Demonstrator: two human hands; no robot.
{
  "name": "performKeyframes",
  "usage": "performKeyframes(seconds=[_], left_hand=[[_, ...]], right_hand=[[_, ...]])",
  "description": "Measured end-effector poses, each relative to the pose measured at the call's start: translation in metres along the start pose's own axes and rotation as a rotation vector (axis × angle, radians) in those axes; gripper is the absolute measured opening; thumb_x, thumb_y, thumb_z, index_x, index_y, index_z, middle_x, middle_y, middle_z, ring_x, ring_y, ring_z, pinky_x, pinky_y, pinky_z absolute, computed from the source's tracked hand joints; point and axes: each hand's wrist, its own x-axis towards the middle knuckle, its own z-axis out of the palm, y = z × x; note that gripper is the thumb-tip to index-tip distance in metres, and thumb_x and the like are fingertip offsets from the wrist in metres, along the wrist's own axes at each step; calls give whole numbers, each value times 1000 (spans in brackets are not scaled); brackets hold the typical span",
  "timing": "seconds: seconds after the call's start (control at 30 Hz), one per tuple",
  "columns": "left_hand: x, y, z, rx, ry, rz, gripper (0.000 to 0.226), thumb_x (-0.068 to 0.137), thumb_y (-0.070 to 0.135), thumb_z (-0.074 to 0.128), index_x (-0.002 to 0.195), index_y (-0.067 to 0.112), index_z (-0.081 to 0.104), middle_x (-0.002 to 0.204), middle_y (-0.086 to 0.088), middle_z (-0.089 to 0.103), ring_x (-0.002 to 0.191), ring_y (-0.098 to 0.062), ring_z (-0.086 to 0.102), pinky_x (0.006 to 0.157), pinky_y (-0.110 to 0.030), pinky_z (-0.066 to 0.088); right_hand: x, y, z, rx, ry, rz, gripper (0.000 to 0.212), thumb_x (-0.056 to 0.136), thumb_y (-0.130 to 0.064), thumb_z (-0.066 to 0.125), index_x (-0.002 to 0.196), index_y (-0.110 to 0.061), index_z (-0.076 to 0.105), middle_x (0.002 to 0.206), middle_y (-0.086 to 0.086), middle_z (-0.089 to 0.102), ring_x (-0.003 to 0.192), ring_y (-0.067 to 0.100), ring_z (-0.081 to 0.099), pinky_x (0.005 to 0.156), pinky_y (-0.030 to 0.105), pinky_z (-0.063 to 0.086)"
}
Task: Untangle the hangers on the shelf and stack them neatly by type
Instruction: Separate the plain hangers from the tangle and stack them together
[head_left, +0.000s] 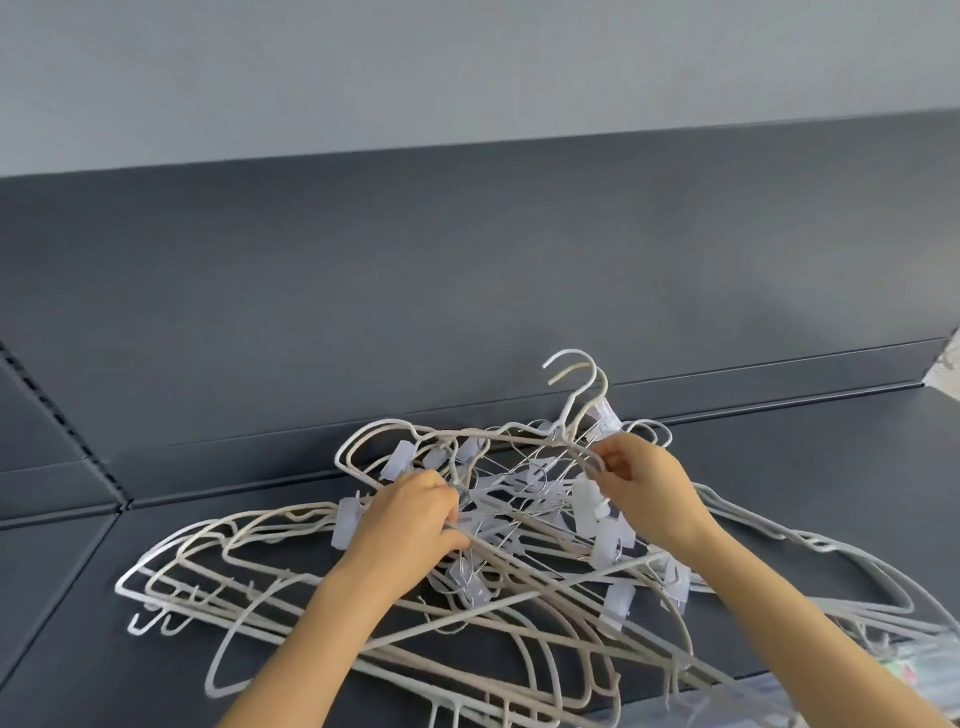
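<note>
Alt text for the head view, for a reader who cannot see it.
Two bare hands work a tangled heap of white hangers on a dark grey shelf. The left hand grips wires mid-heap; the right hand pinches a wire near the top. Translucent clips show among them.

On my feed I see two bare forearms, uncovered right to the bottom edge of the view, slim wrists, bare left hand, bare right hand, rounded knuckles, fingertips slightly blurred
</note>
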Motion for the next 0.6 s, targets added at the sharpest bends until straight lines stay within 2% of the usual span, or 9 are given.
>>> performKeyframes(seconds=[0.13, 0.23, 0.3, 0.37, 0.4, 0.47, 0.53, 0.6], left_hand=[[7, 4, -8, -114, 91, 31, 29, 89, 44, 59, 106, 21, 62, 113, 12, 52, 106, -6, 49, 86, -20, 42], [14, 9, -14, -148, 228, 53, 39, 92, 38, 58, 127, 21, 54, 130, 9, 46, 119, -6, 44, 95, -19, 36], [19, 12, -19, -131, 337, 48, 48, 92, 32, 59, 137, 18, 47, 139, 4, 43, 128, -12, 41, 102, -22, 34], [27, 16, -25, -97, 403, 66, 52, 94, 27, 58, 141, 15, 42, 142, -2, 44, 131, -17, 41, 107, -27, 33], [32, 18, -27, -73, 403, 85, 52, 95, 26, 56, 143, 14, 40, 143, -3, 44, 132, -18, 40, 109, -28, 31], [42, 21, -31, -32, 373, 117, 49, 98, 23, 51, 144, 14, 37, 142, -2, 46, 133, -18, 39, 115, -32, 21], [50, 21, -35, -2, 369, 138, 47, 98, 18, 49, 144, 15, 37, 137, -2, 52, 129, -18, 45, 117, -37, 16], [57, 19, -41, 30, 405, 160, 48, 96, 14, 53, 142, 16, 40, 126, -2, 59, 119, -18, 53, 116, -44, 21]], right_hand=[[-3, -13, -5, 2, 29, -114, 4, 92, -19, 57, 93, -18, 61, 70, 9, 65, 51, 14, 47, 48, 25, 43], [-4, -21, -7, 3, 53, -165, 5, 91, -16, 59, 92, -19, 64, 70, 6, 65, 49, 10, 41, 47, 18, 38], [-8, -27, -8, 24, 75, -183, 7, 89, -15, 61, 93, -18, 66, 73, 5, 68, 53, 18, 50, 50, 20, 42], [-11, -34, -11, 62, 89, -208, 11, 88, -13, 62, 90, -24, 65, 74, 3, 70, 64, 26, 60, 61, 31, 50], [-12, -37, -13, 73, 92, -226, 18, 88, -12, 63, 87, -31, 63, 74, 0, 71, 67, 24, 63, 63, 33, 52], [-11, -41, -17, 106, 82, -229, 28, 86, -10, 64, 85, -37, 61, 73, -7, 70, 66, 15, 65, 60, 30, 54], [-8, -42, -24, 186, 73, -200, 27, 85, -8, 65, 86, -34, 65, 72, -7, 71, 61, 15, 62, 55, 28, 50], [-5, -42, -32, 281, 66, -183, 23, 85, -5, 65, 88, -28, 69, 72, -1, 70, 55, 16, 54, 53, 29, 46]])
